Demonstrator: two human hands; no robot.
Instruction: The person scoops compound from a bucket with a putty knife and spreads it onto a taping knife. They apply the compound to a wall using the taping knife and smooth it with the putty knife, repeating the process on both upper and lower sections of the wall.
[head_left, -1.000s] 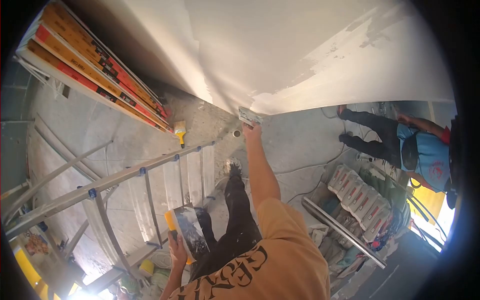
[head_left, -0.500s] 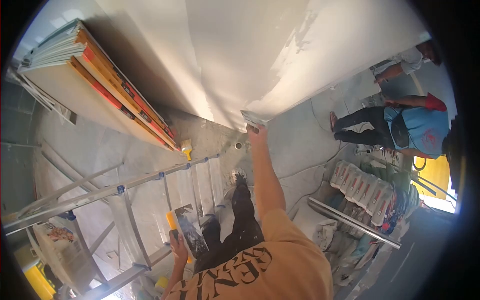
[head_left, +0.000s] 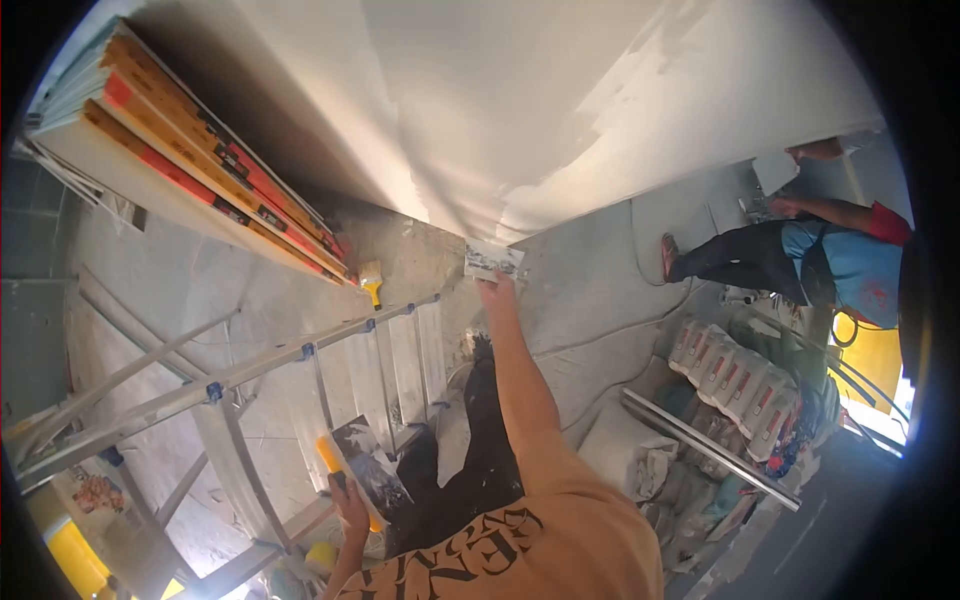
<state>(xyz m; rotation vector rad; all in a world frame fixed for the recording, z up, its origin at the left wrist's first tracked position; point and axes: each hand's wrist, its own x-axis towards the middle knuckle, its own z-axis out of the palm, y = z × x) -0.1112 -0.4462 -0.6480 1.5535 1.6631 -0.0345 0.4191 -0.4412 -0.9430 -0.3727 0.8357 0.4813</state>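
My right hand [head_left: 496, 290] is closed on a wide putty knife [head_left: 494, 260], its plaster-smeared blade right at the foot of the wall [head_left: 480, 110]. Fresh-looking smooth patches show on that pale wall. Low on the left, my left hand [head_left: 350, 502] grips a broad finishing trowel [head_left: 372, 462] with a yellow and black handle; grey-white compound streaks its blade. The trowel is beside my dark-trousered legs, next to the stepladder.
An aluminium ladder [head_left: 258, 370] stands at left. Boards with orange edges [head_left: 215, 160] lean on the wall, a paintbrush [head_left: 370, 283] near their lower end. Bagged goods [head_left: 740, 370] and a metal profile [head_left: 710, 447] are at right. Another person [head_left: 840, 260] stands beyond, and a further arm shows.
My right hand and the putty knife have shifted slightly left and down, the blade now turned flatter. The trowel in my left hand moved slightly left. The person at right has shifted.
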